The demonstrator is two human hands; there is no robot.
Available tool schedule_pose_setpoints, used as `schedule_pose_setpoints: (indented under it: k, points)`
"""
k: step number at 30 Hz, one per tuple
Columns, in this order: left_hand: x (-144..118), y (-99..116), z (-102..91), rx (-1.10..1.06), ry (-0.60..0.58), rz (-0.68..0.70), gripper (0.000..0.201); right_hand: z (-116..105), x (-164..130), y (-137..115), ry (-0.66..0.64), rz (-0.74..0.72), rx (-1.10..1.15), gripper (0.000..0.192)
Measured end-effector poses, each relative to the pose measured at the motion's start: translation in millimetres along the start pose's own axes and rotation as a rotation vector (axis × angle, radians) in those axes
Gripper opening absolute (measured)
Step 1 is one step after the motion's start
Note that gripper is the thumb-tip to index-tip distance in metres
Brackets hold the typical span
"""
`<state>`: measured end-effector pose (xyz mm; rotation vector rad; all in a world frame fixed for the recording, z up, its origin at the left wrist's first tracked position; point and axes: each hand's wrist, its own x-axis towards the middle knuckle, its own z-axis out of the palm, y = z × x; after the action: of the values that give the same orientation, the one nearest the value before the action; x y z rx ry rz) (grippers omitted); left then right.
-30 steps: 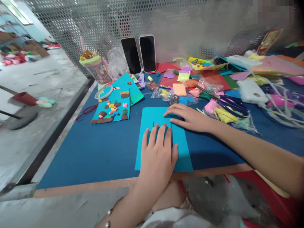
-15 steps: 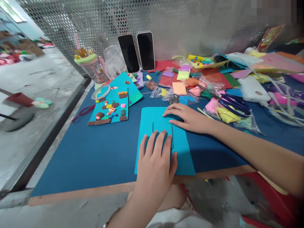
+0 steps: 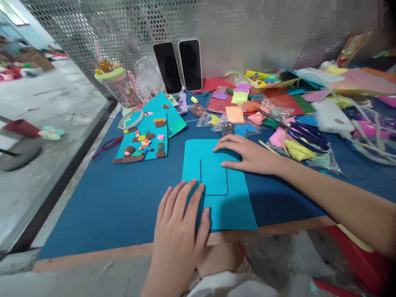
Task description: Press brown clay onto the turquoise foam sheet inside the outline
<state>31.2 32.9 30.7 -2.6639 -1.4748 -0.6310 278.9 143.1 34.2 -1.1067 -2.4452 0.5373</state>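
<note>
A sheet of bright blue paper (image 3: 235, 214) lies near the front edge of the table. On it a thin dark strand (image 3: 216, 194) forms a U shape with square corners; I cannot tell whether it is clay or cord. My left hand (image 3: 181, 220) rests over the sheet's left edge, fingers spread, fingertips by the lower left corner of the strand. Across the upper right of the sheet lies my right hand (image 3: 247, 154), its fingers apart and bent slightly, the thumb near the top of the strand's right side. Neither hand holds anything.
To the left are a blue card with clay figures (image 3: 142, 142), a tape roll (image 3: 131, 119) and a lidded cup (image 3: 119, 84). Two phones (image 3: 190, 66) lean on the perforated metal panel (image 3: 247, 37). Clay packets (image 3: 235, 114), scissors (image 3: 306, 134) and a white cable (image 3: 368, 128) crowd the right.
My left hand has slid left and slightly down, uncovering the bottom of the strand. The right hand stays almost in place on the sheet.
</note>
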Motion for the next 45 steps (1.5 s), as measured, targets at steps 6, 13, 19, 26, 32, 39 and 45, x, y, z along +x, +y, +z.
schedule_pose_setpoints:
  k: [6,13,19,26,32,39,45]
  points:
    - [-0.2,-18.2,-6.3,-0.013,-0.034,0.034,0.035,-0.6,0.1,1.2,-0.014,0.013,0.019,0.039]
    - [17.2,1.4,0.2,-0.091,-0.053,0.081,0.035,-1.3,0.2,-1.9,-0.007,0.035,0.048,0.039]
    - [23.7,23.6,14.6,-0.067,0.003,0.152,0.034,-1.8,-1.4,-1.3,-0.015,0.013,0.046,0.039]
    - [20.6,23.8,13.7,-0.029,0.038,0.163,0.031,-1.7,-1.0,-2.2,-0.016,0.026,0.044,0.037]
    - [19.7,22.7,17.1,-0.037,0.04,0.175,0.031,-3.4,0.0,-3.8,0.167,-0.041,0.003,0.025]
    - [19.2,17.5,27.2,-0.029,0.172,0.232,0.034,-29.6,84.8,22.7,0.148,0.047,-0.534,0.043]
    - [16.2,16.4,56.9,-0.02,0.543,0.148,0.028,-42.8,197.0,76.0,0.085,0.329,-0.739,0.063]
